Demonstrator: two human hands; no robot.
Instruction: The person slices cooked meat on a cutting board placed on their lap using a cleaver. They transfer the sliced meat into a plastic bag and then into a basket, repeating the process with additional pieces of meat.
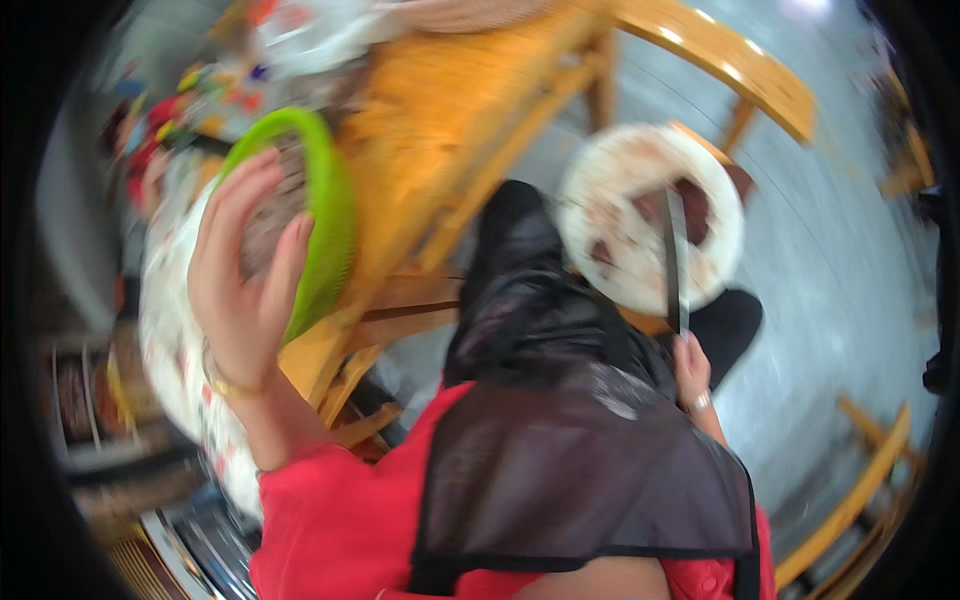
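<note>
My left hand (244,262) is spread, fingers apart, at the rim of a bright green basket (334,217) on the left. Inside the basket lies a brownish-grey mass (274,217) that blur keeps me from naming; whether my fingers touch it I cannot tell. My right hand (691,371) grips a long knife (675,259), its blade reaching over a round white chopping board (630,180). Dark reddish pieces (694,210) lie on the board, which has brownish smears. The board stands low, beyond my right knee.
A yellow wooden table (427,112) runs diagonally beside the basket, with a white plastic bag (322,37) near its far end. A wooden bench (735,60) stands at the upper right. More wooden furniture (847,517) is at the lower right. A dark apron covers my lap.
</note>
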